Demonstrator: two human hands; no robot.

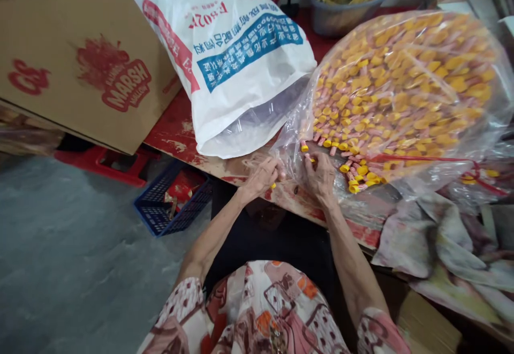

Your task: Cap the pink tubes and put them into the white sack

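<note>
My left hand (261, 178) is closed near the table's front edge, with a small yellow piece (273, 186) showing under its fingers. To its right, my right hand (320, 176) has its fingers bent around a small pink and yellow piece (311, 159). Just beyond lies a large clear plastic bag (401, 86) full of yellow-capped pink pieces, its mouth towards my hands. Several loose pieces (357, 174) lie at the bag's opening, right of my right hand. A white printed sack (249, 70) with a clear liner lies behind my left hand.
The worn red table (180, 142) runs across the view. A large cardboard box (80, 59) stands at the left, a blue basket (160, 209) below it beside a red stool (108, 164). Stained cloths (425, 241) hang at the right; a basin (341, 19) sits behind.
</note>
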